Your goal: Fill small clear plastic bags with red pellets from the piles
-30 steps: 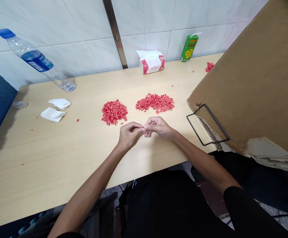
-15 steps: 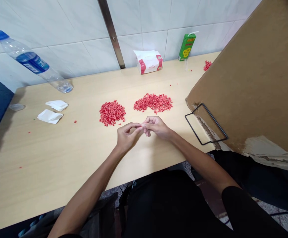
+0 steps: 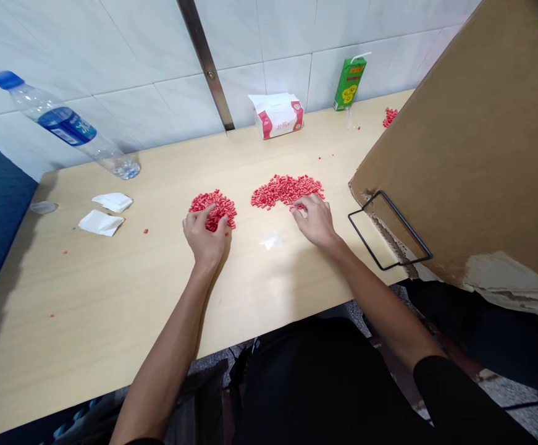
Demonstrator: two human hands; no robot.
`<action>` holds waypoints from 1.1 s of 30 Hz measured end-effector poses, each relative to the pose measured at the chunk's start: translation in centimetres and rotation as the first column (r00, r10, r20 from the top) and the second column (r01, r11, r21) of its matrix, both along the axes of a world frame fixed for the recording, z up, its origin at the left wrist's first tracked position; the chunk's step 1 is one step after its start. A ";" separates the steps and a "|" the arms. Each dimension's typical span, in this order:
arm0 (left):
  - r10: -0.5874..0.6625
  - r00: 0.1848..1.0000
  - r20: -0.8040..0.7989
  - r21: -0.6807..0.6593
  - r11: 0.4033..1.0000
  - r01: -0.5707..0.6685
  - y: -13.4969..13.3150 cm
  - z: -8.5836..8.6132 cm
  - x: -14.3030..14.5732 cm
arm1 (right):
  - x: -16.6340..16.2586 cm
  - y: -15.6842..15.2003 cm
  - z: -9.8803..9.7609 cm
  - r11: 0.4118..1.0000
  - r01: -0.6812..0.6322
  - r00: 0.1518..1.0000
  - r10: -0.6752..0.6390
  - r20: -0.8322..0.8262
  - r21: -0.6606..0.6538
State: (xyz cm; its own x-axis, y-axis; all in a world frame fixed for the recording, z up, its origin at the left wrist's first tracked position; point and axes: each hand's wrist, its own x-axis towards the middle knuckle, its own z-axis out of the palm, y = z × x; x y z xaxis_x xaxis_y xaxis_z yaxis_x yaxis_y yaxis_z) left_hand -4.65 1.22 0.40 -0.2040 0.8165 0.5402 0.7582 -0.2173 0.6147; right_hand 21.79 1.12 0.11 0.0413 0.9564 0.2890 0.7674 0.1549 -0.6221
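My left hand (image 3: 204,238) is over the left heap of small red cylindrical pieces (image 3: 220,201), its thumb and fingers spread apart. Nothing shows held in it, and it covers the heap's near left part. At the near edge of the wider right heap of red pieces (image 3: 273,190) is my right hand (image 3: 315,221). Its fingers are bent, with thumb and fingertips close together on a small red piece there. The fingers partly hide this piece.
A cardboard sheet (image 3: 435,136) with a black wire handle (image 3: 405,225) rises at right. Along the tiled wall stand a tissue pack (image 3: 280,117), a green drink carton (image 3: 349,83) and a leaning plastic bottle (image 3: 71,127). Folded tissues (image 3: 102,222) and stray red bits lie at left.
My hands, together at the fingertips before, have parted. The left moved left onto its heap and spread its fingers; the right moved right and forward to the other heap's edge.
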 end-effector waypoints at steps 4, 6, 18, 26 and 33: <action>-0.086 0.990 -0.113 -0.016 0.996 0.085 -0.7 0.3 0.7 | -0.1 0.3 -0.5 0.998 -0.055 0.979 0.060 0.196 -0.029; -0.245 0.952 -0.182 -0.069 0.969 0.236 -1.6 0.5 1.7 | -0.3 0.4 -0.6 0.997 -0.071 0.966 0.079 0.246 -0.044; -0.578 0.748 -0.325 -0.324 0.811 0.487 -2.7 0.0 3.4 | -0.6 0.8 -0.6 0.994 -0.113 0.915 0.105 0.390 -0.004; -0.580 0.764 -0.283 -0.274 0.812 0.515 -2.7 0.0 3.7 | -0.6 0.6 -0.3 0.994 -0.100 0.960 0.086 0.265 0.042; -0.589 0.797 -0.132 -0.263 0.796 0.545 -2.8 0.3 4.0 | -1.3 0.3 -1.1 0.999 0.035 0.897 -0.027 -0.441 0.009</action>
